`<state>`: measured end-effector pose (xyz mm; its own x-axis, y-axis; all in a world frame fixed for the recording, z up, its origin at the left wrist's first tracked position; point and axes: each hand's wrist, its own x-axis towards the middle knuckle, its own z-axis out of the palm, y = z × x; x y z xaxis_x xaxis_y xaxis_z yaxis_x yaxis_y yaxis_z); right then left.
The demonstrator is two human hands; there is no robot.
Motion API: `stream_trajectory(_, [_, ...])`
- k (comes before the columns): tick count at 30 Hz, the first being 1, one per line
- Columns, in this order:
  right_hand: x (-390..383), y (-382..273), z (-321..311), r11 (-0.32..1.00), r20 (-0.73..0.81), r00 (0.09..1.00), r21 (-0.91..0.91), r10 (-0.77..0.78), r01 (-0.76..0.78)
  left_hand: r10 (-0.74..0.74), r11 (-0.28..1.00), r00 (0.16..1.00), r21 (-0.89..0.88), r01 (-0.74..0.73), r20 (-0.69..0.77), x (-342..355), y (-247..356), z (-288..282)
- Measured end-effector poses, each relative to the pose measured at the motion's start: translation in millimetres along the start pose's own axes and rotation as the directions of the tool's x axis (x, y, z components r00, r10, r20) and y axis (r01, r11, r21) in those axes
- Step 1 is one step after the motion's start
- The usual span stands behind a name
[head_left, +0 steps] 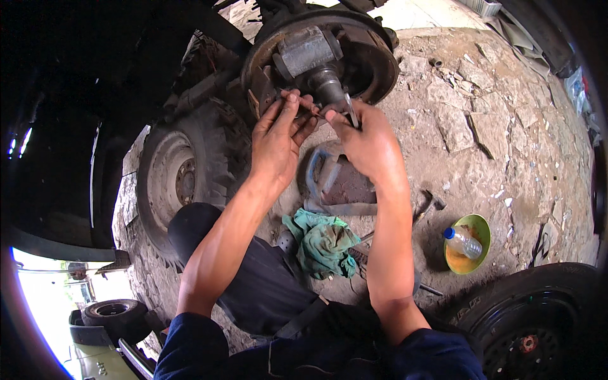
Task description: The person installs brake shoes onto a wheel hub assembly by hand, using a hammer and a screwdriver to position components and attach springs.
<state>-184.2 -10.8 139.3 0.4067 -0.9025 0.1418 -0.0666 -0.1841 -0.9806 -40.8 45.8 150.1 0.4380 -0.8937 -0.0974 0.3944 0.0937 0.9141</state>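
Observation:
In front of me is a wheel's drum brake assembly [387, 69], a round rusty plate with a grey metal stub [326, 82] standing out from its middle. At its lower left edge, my left hand [278, 136] is closed, pinching a small reddish-brown metal piece [308, 103]. My right hand [370, 139] is closed round a slim tool with a silver metal end [350, 104], beside the stub. The fingers hide most of that tool, so its exact kind does not show. Both hands are close together, with the brown piece between their fingertips.
A muddy-treaded wheel [174, 171] stands at left; another tyre [538, 316] lies at lower right. On the dirt floor are a blue-grey container [345, 206] with dark contents, a green rag [326, 247], a hammer [430, 204], and a yellow-green bowl [478, 228] holding a plastic bottle [465, 244].

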Motion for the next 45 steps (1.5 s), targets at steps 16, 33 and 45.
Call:
stream_trajectory(16, [78,15,-43,0.941,0.529,0.833,0.173,0.161,-0.291,0.012,0.994,0.998,-0.107,-0.019,-0.066,12,-14,5])
stream_trajectory(33, [94,34,-42,0.982,0.478,0.878,0.166,-0.001,-0.089,0.033,0.999,0.99,-0.005,-0.034,-0.138,15,-22,12])
stream_trajectory(45, [71,29,-18,0.886,0.045,0.991,0.445,0.124,-0.131,0.031,0.998,0.992,-0.052,-0.037,-0.119,21,-17,14])
